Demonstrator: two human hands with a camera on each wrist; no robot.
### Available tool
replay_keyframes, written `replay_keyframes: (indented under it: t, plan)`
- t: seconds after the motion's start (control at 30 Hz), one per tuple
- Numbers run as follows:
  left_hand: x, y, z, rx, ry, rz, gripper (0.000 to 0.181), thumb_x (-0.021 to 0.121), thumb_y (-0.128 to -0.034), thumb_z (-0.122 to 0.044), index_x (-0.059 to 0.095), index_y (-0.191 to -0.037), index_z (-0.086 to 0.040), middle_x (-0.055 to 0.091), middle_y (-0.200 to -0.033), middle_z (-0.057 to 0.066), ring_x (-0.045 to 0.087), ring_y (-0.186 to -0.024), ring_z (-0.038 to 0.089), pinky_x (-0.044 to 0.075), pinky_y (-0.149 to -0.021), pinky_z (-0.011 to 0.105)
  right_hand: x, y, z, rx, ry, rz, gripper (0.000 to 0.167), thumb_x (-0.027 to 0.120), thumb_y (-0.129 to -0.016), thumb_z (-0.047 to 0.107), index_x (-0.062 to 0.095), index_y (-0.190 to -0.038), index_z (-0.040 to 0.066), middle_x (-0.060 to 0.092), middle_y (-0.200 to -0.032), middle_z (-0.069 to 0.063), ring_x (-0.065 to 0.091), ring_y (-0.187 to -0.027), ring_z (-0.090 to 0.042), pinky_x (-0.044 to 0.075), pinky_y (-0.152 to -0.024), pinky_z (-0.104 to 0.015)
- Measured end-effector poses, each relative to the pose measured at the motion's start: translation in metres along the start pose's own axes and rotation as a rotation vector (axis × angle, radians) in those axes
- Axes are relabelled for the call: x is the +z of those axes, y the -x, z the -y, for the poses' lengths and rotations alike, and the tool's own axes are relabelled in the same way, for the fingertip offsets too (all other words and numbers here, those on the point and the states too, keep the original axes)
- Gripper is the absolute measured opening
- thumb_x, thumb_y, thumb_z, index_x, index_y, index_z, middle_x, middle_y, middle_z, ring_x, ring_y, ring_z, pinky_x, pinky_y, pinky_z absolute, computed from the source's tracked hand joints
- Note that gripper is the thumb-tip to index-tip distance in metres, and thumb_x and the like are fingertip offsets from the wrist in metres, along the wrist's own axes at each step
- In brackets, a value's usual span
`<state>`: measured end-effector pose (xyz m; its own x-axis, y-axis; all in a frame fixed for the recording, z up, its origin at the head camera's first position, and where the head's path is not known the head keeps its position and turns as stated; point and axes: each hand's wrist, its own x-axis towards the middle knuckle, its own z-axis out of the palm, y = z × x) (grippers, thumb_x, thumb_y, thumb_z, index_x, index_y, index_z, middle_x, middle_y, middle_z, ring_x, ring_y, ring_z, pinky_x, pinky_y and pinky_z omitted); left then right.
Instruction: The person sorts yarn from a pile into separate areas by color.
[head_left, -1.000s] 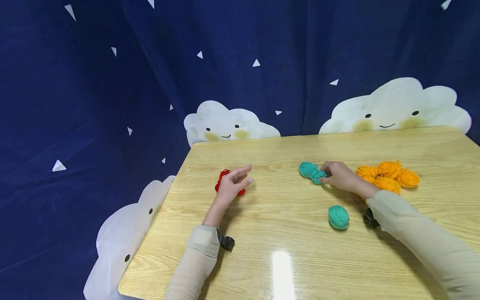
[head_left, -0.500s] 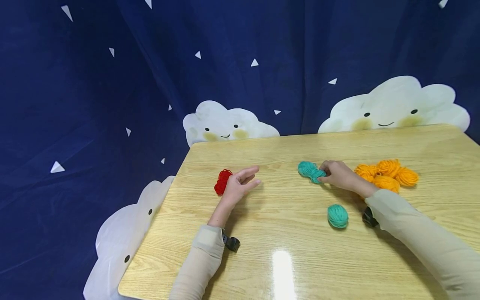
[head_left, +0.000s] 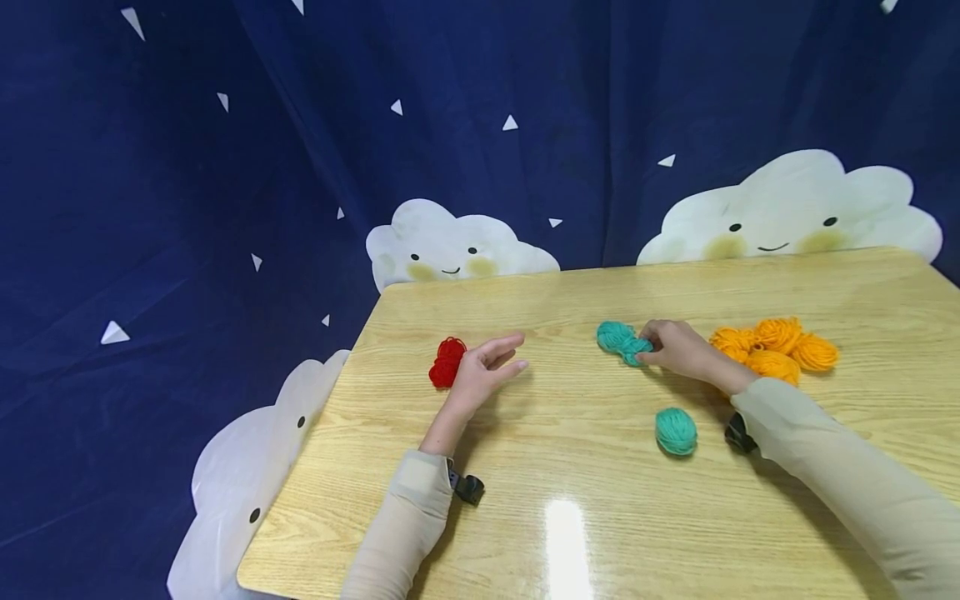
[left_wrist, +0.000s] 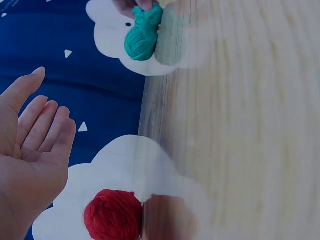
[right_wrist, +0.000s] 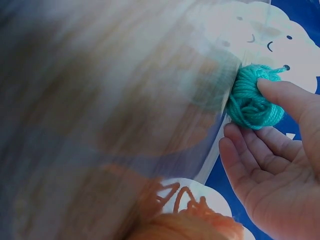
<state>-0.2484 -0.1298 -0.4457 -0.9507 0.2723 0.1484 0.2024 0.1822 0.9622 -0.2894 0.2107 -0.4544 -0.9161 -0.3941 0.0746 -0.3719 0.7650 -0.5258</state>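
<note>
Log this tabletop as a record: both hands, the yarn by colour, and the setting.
left hand: holds nothing, beside the red yarn
right hand: pinches one end of the teal bundle
teal ball: on the table, nearer the person than the teal bundle
orange yarn: clustered right of the right hand
backdrop: dark blue, white triangles and clouds
</note>
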Motion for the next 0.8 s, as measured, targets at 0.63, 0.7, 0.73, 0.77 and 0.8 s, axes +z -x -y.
replay_keyframes:
  t: [0.63,0.7,0.73,0.77,0.8]
  plan:
    - [0.004,0.012,-0.033,-0.007,0.001,0.055,0.047,0.069,-0.0885,-0.002,0.056,-0.133,0.005,0.055,-0.141,0.022,0.052,-0.133,0.036,0.040,-0.114,0.042,-0.001,0.000,0.002,-0.009,0.006,-0.006,0.030,0.072,-0.087,0.015,0.063,-0.105,-0.007,0.067,-0.085,-0.013,0.055,-0.072,-0.015,0.048,-0.066,-0.029]
    - [0.005,0.012,-0.033,0.001,0.002,0.056,0.047,0.069,-0.0884,-0.002,0.056,-0.133,0.006,0.054,-0.141,0.023,0.052,-0.133,0.036,0.041,-0.114,0.040,-0.001,0.001,0.002,-0.013,0.004,-0.009,0.030,0.072,-0.087,0.015,0.063,-0.105,-0.007,0.067,-0.085,-0.013,0.055,-0.071,-0.015,0.048,-0.065,-0.029]
    - [0.005,0.012,-0.032,0.005,0.001,0.058,0.047,0.068,-0.0885,-0.002,0.056,-0.133,0.006,0.054,-0.140,0.023,0.052,-0.133,0.036,0.041,-0.113,0.039,-0.001,0.001,0.002,-0.015,0.004,-0.012,0.029,0.072,-0.087,0.014,0.063,-0.105,-0.007,0.067,-0.084,-0.013,0.055,-0.071,-0.015,0.047,-0.065,-0.029]
    - [0.005,0.011,-0.032,0.009,0.000,0.059,0.047,0.069,-0.0885,-0.002,0.056,-0.133,0.007,0.055,-0.140,0.023,0.052,-0.132,0.036,0.042,-0.113,0.038,-0.001,0.001,0.002,-0.017,0.004,-0.014,0.029,0.072,-0.087,0.014,0.063,-0.105,-0.007,0.066,-0.084,-0.013,0.054,-0.071,-0.015,0.047,-0.065,-0.029]
    - [0.006,0.011,-0.031,0.011,-0.001,0.059,0.047,0.069,-0.0884,-0.002,0.055,-0.133,0.007,0.055,-0.140,0.023,0.053,-0.132,0.035,0.042,-0.113,0.037,-0.001,0.001,0.002,-0.018,0.006,-0.016,0.029,0.072,-0.087,0.014,0.063,-0.104,-0.007,0.066,-0.084,-0.013,0.054,-0.071,-0.015,0.047,-0.065,-0.029]
